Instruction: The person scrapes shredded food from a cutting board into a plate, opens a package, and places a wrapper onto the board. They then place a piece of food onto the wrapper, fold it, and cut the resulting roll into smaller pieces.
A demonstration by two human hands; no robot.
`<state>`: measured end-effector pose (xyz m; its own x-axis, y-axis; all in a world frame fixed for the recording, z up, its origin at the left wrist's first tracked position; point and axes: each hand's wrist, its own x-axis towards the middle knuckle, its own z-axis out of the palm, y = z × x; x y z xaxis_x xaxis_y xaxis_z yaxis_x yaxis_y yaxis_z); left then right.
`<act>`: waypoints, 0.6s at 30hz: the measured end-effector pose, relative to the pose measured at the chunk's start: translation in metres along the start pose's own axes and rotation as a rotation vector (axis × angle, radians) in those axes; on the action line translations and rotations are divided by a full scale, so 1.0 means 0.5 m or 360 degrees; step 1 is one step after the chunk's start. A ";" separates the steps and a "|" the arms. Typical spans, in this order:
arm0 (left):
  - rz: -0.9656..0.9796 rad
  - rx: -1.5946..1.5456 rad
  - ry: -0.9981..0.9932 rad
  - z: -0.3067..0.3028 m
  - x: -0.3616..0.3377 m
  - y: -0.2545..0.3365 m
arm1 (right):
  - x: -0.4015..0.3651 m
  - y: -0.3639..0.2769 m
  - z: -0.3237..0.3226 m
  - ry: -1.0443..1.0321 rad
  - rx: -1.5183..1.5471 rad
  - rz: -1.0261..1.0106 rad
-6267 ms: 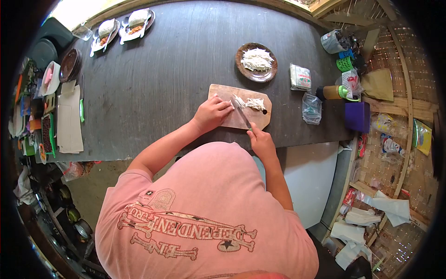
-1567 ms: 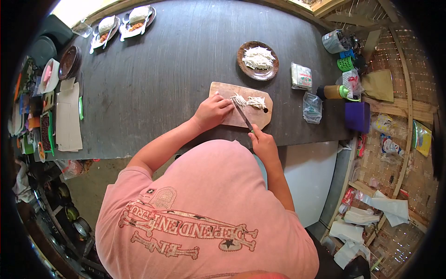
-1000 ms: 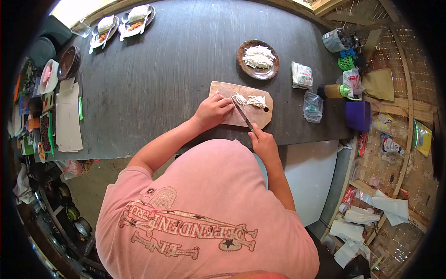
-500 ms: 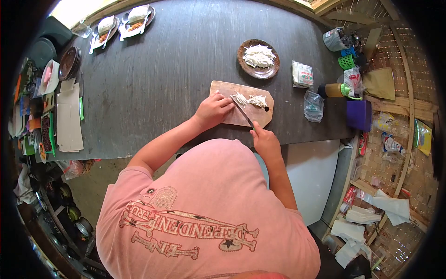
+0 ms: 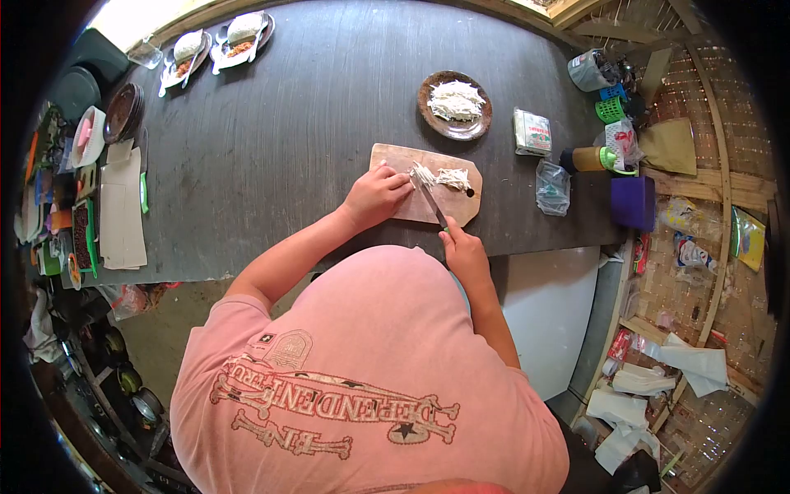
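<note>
On the black table lies a wooden cutting board [image 5: 401, 153]. My right hand [image 5: 465, 249] is closed round the handle of a knife [image 5: 434, 207], whose blade reaches diagonally over the board toward my left fingers. My left hand [image 5: 377, 196] rests on the board's left part, fingers bent and pressed together; what they hold is mostly hidden under them. Beside the fingertips and the blade are thin-cut white strips [image 5: 453, 178], in two small heaps. Beyond the board, a brown plate [image 5: 457, 130] carries a larger heap of similar white strips.
A square white packet [image 5: 532, 132], a clear plastic bag [image 5: 553, 188] and a bottle with a green cap [image 5: 588, 159] stand to the right. Two plates of rice with cutlery [image 5: 242, 51] are at the far left. Stacked brown plates [image 5: 123, 113] and cardboard [image 5: 123, 210] line the left edge.
The knife tip has shifted slightly right and toward me, away from my left fingers. My left hand keeps its place on the board.
</note>
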<state>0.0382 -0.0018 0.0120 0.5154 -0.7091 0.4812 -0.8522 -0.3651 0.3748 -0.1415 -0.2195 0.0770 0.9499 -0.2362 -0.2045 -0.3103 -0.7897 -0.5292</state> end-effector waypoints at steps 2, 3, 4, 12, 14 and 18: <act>-0.0010 0.0004 -0.0003 -0.001 0.001 0.001 | 0.004 -0.002 -0.003 0.0041 0.0038 -0.0026; -0.0017 0.0007 -0.0013 -0.002 0.001 0.001 | 0.004 -0.006 -0.009 0.0055 0.0072 -0.0032; -0.0014 0.0013 -0.0014 -0.004 0.000 0.001 | 0.004 -0.008 -0.013 0.0072 0.0107 -0.0037; -0.0015 -0.0051 0.0005 0.004 -0.007 -0.002 | 0.003 0.012 -0.002 -0.0020 0.0060 -0.0054; -0.0024 -0.0051 -0.0004 0.002 -0.008 0.000 | 0.005 0.013 0.004 -0.0034 0.0056 -0.0059; -0.0042 -0.0062 -0.0007 0.004 -0.009 0.001 | 0.008 0.010 0.005 -0.0054 -0.0001 -0.0042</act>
<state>0.0353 0.0000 0.0084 0.5373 -0.7021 0.4673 -0.8340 -0.3600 0.4182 -0.1394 -0.2229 0.0717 0.9561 -0.1957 -0.2183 -0.2849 -0.7958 -0.5344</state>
